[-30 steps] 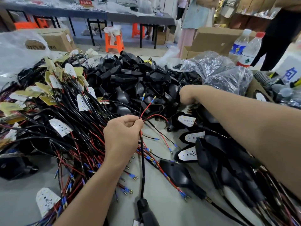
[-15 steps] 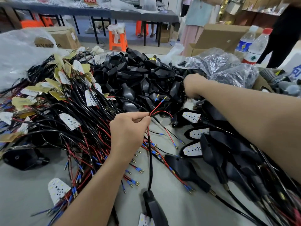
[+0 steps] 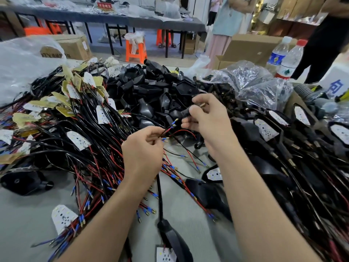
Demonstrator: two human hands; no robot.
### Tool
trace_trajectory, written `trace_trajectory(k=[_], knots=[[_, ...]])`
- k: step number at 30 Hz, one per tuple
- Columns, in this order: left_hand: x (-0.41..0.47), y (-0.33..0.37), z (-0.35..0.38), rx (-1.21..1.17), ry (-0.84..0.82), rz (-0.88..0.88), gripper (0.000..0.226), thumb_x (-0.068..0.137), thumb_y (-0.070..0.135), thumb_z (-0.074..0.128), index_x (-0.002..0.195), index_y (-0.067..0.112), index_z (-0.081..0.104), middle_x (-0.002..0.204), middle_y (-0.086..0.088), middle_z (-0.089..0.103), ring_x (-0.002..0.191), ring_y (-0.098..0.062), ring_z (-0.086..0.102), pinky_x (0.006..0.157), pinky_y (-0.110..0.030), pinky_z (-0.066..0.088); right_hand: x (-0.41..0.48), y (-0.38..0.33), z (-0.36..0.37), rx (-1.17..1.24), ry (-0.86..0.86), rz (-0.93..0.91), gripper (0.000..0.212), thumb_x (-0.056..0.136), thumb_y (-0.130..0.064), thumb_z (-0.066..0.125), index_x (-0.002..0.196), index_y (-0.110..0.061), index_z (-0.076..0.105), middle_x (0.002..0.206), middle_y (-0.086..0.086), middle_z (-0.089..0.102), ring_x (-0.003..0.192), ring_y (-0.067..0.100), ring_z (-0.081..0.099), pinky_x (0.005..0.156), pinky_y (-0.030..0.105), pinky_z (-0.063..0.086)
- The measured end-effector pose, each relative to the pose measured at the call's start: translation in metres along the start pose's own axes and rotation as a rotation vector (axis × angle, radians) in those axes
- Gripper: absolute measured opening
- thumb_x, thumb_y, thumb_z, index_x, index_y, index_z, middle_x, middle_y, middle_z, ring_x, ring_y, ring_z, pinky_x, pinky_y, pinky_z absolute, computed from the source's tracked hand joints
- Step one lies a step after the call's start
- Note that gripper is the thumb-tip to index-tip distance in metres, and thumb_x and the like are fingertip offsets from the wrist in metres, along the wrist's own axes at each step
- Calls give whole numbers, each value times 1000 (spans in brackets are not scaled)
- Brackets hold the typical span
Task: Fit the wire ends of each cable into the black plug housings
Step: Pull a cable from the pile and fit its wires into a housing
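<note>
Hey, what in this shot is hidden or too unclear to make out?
Head view: black plug housing, mostly covered by fingers of the right hand; its opening is hidden.
Head view: wire ends pinched by the left hand, too small to count.
Head view: red sign on the far table, lettering too small and blurred.
Head view: white board, cut off by the bottom edge.

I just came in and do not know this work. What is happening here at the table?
A person is assembling cables at a grey table. The left hand pinches the red and black wire ends of one cable, with the tips pointing up toward the right hand. The right hand holds a small black plug housing. The tips are close to the housing but not yet inside it. Heaps of cables and loose black housings lie around.
</note>
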State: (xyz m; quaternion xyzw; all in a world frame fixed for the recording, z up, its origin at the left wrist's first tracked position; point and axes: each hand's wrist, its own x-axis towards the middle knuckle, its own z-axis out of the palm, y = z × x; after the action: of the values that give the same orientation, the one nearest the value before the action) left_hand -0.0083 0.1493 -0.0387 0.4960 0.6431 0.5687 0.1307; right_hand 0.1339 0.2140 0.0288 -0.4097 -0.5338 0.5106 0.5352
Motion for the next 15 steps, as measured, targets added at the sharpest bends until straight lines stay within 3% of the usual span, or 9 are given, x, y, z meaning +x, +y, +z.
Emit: trace_trajectory(k=[2,5,9,12,15], knots=[[1,-1,-1,30,-10,33,31,87,1,71,103,25,83,88,22,76,85,9,71,84,-13,56,-9,15,1,173,58,30,19,97,7,58,103,-10,52,76,9,57,58,17,66,59,27,58],[-1,0,-1,44,-18,69,22,88,11,75,101,27,84,79,31,72,80,12,70,74,-7,53,-15,29,0,331,85,93,18,96,4,63,96,-9,51,62,1,63,53,15,64,52,23,53],[-3,4,-2,75,-18,100,14,87,19,78,96,28,84,78,40,68,71,11,68,64,-4,46,-15,38,-8,323,95,96,19,96,0,65,88,-13,53,61,6,61,51,15,57,47,23,46],[-4,2,-1,126,-38,90,15,88,18,76,96,29,84,72,34,68,62,0,66,55,-9,46,-15,42,-18,302,51,96,21,95,2,66,88,-14,53,61,5,59,53,16,56,48,23,45],[-4,1,0,155,-41,77,17,88,17,75,94,29,84,68,33,66,58,0,63,54,-8,43,-14,43,-25,285,-16,94,26,91,6,67,86,-16,55,62,2,60,54,16,55,52,23,46]])
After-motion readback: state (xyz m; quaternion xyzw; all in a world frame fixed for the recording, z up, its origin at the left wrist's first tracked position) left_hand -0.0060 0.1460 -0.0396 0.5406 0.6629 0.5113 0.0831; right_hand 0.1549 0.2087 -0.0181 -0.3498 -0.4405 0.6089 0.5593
